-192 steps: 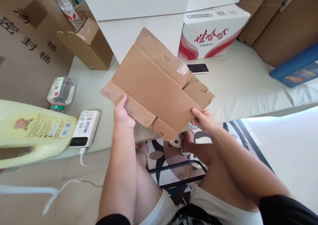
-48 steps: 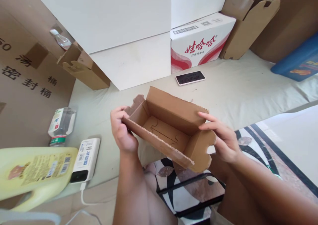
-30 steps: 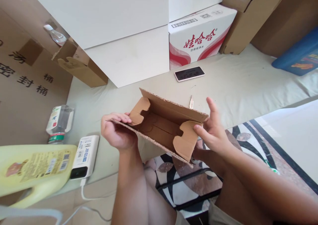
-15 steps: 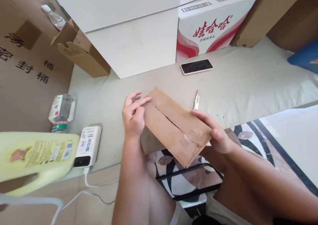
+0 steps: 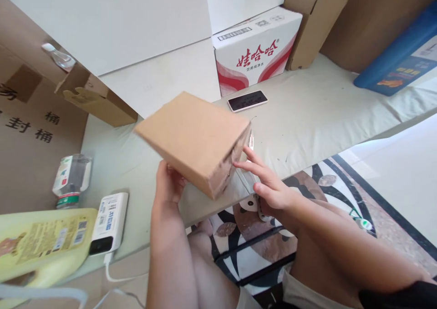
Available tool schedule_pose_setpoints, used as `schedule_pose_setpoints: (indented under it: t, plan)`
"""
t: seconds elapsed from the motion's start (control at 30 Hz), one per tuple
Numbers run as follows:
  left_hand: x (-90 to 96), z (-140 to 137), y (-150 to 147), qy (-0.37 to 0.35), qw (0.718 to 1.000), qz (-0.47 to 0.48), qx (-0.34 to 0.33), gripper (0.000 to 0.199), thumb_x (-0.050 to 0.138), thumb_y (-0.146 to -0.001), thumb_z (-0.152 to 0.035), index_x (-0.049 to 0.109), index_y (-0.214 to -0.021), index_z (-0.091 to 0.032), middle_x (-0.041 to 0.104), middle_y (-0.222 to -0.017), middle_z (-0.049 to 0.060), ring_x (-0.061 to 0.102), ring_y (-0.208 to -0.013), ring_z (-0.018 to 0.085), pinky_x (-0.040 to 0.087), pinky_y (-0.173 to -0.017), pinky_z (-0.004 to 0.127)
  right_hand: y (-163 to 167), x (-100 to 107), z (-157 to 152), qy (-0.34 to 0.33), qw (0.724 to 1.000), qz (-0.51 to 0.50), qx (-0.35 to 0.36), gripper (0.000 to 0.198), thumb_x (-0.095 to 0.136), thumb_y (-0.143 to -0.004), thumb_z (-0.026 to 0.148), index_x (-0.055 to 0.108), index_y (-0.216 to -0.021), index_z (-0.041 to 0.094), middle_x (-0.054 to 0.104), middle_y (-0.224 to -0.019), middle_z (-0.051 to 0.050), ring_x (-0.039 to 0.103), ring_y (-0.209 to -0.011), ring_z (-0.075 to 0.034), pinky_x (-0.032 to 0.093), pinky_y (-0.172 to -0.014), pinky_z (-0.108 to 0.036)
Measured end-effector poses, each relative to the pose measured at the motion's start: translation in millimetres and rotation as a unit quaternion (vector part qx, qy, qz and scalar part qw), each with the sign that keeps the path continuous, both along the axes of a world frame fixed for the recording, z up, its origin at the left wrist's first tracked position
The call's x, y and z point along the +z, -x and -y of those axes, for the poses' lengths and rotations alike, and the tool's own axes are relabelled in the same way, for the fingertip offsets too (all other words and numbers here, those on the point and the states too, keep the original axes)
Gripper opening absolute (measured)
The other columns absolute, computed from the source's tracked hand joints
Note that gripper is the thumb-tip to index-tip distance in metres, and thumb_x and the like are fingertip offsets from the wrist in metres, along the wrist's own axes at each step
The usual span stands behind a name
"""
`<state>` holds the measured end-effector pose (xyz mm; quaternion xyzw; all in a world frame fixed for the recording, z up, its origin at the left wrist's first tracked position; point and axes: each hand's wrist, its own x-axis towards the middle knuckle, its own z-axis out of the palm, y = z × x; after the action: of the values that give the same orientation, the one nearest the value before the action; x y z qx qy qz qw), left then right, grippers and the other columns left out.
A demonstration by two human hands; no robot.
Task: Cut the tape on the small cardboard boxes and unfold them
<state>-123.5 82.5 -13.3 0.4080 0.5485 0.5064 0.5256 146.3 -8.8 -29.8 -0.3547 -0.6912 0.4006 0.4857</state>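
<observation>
Plain brown cardboard box (image 5: 194, 138), tilted, broad side up, in left hand (image 5: 168, 184)

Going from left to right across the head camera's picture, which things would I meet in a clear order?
Yellow jug → white power bank → cardboard box → the person's right hand → blue container.

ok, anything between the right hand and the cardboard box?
Nothing visible. The right hand has its fingers at the rough end of the cardboard box; whether they press it, I can't tell. The slim pale tool shows beyond them, not in between.
</observation>
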Motion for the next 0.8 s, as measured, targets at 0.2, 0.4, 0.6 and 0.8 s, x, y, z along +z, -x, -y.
schedule_pose_setpoints:
  t: [0.2, 0.4, 0.6, 0.8]
  plan:
    - [10.3, 15, -16, 0.242, 0.93, -0.032, -0.275, 0.081, 0.05, -0.07, -0.087, 0.07, -0.102, -0.015, 0.072, -0.077, 0.008, 0.06, -0.059, 0.019, 0.038, -0.05, 0.027, -9, 0, -1, 0.018, 0.998, -0.049, -0.045, 0.06, 0.052, -0.098, 0.053, 0.041, -0.154, 0.035, 0.043, -0.16, -0.004, 0.043, -0.147, -0.03, 0.033, -0.125, -0.05]
    - [10.4, 14, -21, 0.254, 0.86, -0.235, -0.375, 0.058, 0.062, -0.078, -0.069, 0.072, -0.092, -0.014, 0.076, -0.089, 0.012, 0.06, -0.057, 0.015, 0.033, -0.053, 0.026, -21, 2, -10, 0.133, 0.979, -0.102, -0.116, 0.037, 0.055, -0.095, 0.055, 0.066, -0.122, 0.032, 0.056, -0.148, -0.005, 0.049, -0.142, -0.03, 0.034, -0.122, -0.053]
    - [-2.0, 2, -21, -0.109, 0.99, -0.091, 0.024, 0.067, 0.067, -0.074, -0.068, 0.057, -0.126, -0.027, 0.056, -0.143, 0.009, 0.057, -0.124, 0.025, 0.051, -0.091, 0.033, -11, 11, -10, 0.133, 0.986, -0.09, 0.043, 0.03, 0.057, -0.097, 0.05, 0.067, -0.119, 0.033, 0.049, -0.157, -0.004, 0.044, -0.148, -0.027, 0.036, -0.12, -0.049]
    - [-1.6, 6, -21, -0.166, 0.986, -0.01, -0.009, 0.048, 0.079, -0.07, -0.048, 0.057, -0.106, -0.025, 0.059, -0.096, 0.002, 0.056, -0.076, 0.014, 0.047, -0.064, 0.024, -10, 2, -11, 0.144, 0.987, -0.069, 0.018, 0.036, 0.047, -0.099, 0.052, 0.065, -0.125, 0.034, 0.058, -0.148, -0.005, 0.054, -0.138, -0.025, 0.042, -0.116, -0.049]
